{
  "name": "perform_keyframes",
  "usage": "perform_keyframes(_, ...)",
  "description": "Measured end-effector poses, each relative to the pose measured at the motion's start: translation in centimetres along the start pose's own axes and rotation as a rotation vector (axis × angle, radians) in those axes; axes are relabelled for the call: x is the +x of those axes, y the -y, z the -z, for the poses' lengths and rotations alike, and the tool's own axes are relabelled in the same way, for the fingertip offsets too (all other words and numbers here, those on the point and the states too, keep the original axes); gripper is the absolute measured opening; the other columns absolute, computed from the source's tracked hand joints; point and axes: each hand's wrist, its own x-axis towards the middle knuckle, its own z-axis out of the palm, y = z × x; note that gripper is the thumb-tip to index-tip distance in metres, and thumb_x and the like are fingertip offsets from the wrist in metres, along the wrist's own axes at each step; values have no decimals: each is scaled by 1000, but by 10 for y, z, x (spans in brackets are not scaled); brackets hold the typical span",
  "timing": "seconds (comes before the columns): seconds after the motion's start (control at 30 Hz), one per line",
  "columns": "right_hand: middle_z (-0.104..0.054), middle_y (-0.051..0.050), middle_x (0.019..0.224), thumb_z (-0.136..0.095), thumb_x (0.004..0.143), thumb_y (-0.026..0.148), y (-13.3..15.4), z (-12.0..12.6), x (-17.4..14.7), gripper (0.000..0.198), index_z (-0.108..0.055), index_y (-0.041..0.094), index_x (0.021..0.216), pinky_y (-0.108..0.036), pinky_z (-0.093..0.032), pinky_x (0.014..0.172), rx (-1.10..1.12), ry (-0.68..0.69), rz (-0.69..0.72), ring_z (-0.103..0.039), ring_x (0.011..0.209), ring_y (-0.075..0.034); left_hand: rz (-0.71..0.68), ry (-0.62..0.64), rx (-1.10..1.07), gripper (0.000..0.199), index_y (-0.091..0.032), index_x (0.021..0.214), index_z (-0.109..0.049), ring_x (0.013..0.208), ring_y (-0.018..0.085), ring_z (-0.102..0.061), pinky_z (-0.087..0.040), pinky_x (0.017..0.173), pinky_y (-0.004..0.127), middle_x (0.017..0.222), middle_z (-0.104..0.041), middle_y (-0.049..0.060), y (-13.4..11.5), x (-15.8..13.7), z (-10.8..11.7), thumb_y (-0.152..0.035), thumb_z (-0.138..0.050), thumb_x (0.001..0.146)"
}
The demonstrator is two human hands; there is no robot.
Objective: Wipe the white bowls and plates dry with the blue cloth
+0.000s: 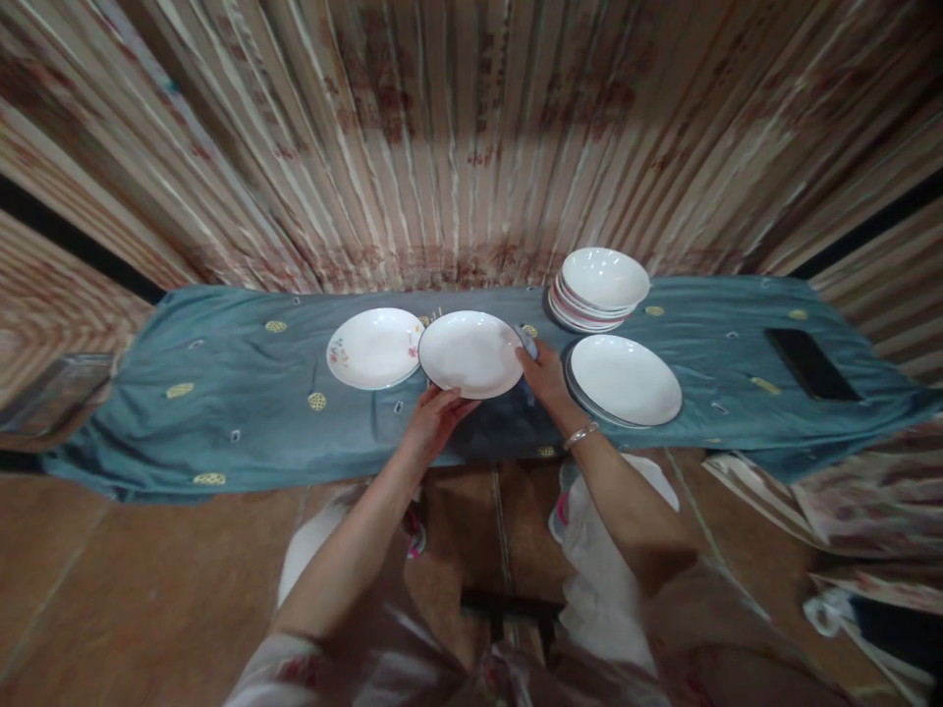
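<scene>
A white plate [471, 355] with a dark rim is held between my two hands above the cloth-covered table. My left hand [436, 417] grips its near edge, fingers partly hidden under it. At the plate's right edge, my right hand [545, 375] is closed with the thumb over the rim. A small pale-blue thing [529, 347] shows by the right fingers; I cannot make out what it is. Just left is a white plate with painted flowers [375, 349], its right edge close to the held plate. To the right sits a stack of white plates [626, 381].
Behind the plate stack stands a stack of white bowls [605, 280], some with reddish bands. A black phone-like slab [810, 364] lies at the right on the blue-green tablecloth [250, 412]. Pleated curtains [457, 147] hang behind the table. A dark stool [512, 604] is below me.
</scene>
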Motion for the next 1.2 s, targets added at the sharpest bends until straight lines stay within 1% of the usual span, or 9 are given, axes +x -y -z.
perform_keyframes(0.1,-72,-22,111,-47,94,29,5,8,-4,39,-64,7,123,-47,-53,93,-239,-59,91,-68,103,-33,13,-13,16,27,-16,92,-69,89,22,-74,-55,104,51,90,-76,3,2,-2,2,-13,-75,66)
perform_keyframes(0.17,-69,-25,122,-45,96,25,8,14,-5,42,-59,6,131,-48,-51,99,-331,-66,189,-66,111,-33,38,-16,17,27,-16,90,-70,85,21,-73,-55,103,52,86,-76,3,5,-2,2,-13,-75,64)
perform_keyframes(0.23,-68,-24,124,-43,97,24,7,19,-5,43,-57,8,134,-49,-50,101,-388,-64,239,-64,114,-33,69,-11,14,26,-15,87,-69,82,20,-72,-56,102,52,84,-75,3,8,-2,2,-14,-74,61)
perform_keyframes(0.37,-69,-22,123,-40,99,25,3,25,-2,43,-57,9,135,-48,-50,103,-456,-46,230,-64,114,-32,103,4,18,29,-16,88,-69,82,20,-71,-56,102,53,85,-75,3,17,2,-1,-14,-73,60)
perform_keyframes(0.53,-66,-25,128,-38,99,26,3,26,3,47,-55,6,138,-50,-48,106,-443,7,221,-62,119,-35,101,2,29,33,-18,93,-66,87,22,-71,-55,101,55,89,-74,3,26,12,-2,-16,-74,61)
perform_keyframes(0.7,-68,-21,127,-38,99,26,8,25,5,46,-57,10,138,-48,-50,104,-380,18,251,-63,118,-34,51,-48,51,36,-21,96,-65,94,22,-71,-55,102,50,92,-74,2,21,16,1,-17,-74,61)
perform_keyframes(0.87,-68,-20,129,-39,98,25,11,22,4,45,-60,13,136,-47,-50,106,-369,72,231,-63,121,-33,-29,-80,76,37,-20,95,-62,87,18,-69,-55,101,50,93,-73,0,10,14,3,-16,-74,60)
perform_keyframes(1.0,-69,-19,128,-40,98,26,12,17,0,44,-60,13,135,-47,-49,106,-340,88,254,-64,119,-32,-35,-106,88,35,-19,93,-61,85,17,-68,-55,100,49,90,-73,-1,8,12,4,-14,-72,60)
perform_keyframes(1.2,-63,-19,135,-52,99,41,21,15,-11,44,-61,14,133,-46,-48,109,-371,250,330,-61,125,-32,4,-77,104,32,-19,94,-63,79,16,-68,-57,99,48,83,-72,-1,11,6,2,-14,-70,63)
